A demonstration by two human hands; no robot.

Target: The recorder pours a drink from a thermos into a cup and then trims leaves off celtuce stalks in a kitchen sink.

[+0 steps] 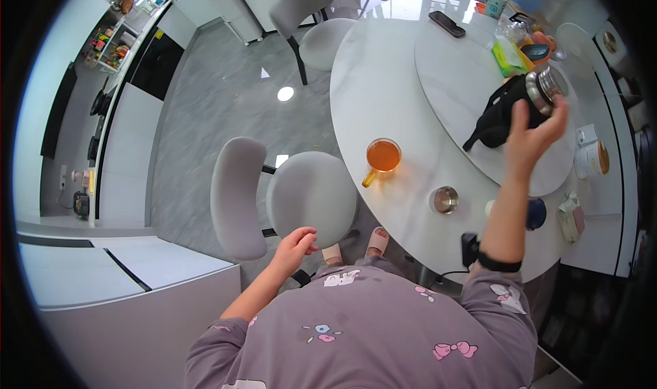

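My right hand (539, 130) reaches over the round turntable with its fingers spread beside a steel vacuum flask (545, 89) in a black sleeve; whether the fingertips touch the flask's steel top cannot be told. My left hand (297, 248) hangs empty in front of the chair seat, fingers loosely curled. On the near left part of the table stands a glass mug of amber liquid (383, 155), its yellow handle pointing towards me. A small round steel cup or lid (445, 200) lies right of the mug. Behind my right forearm a dark blue round object (536, 214) is partly hidden.
The white table (359, 107) carries a raised turntable (446, 71) with a phone (447, 24), a tissue pack (508, 58) and a fruit container. Jars and a packet (571, 217) stand at the right. A grey chair (312, 199) is by my left hand, another (328, 42) farther off.
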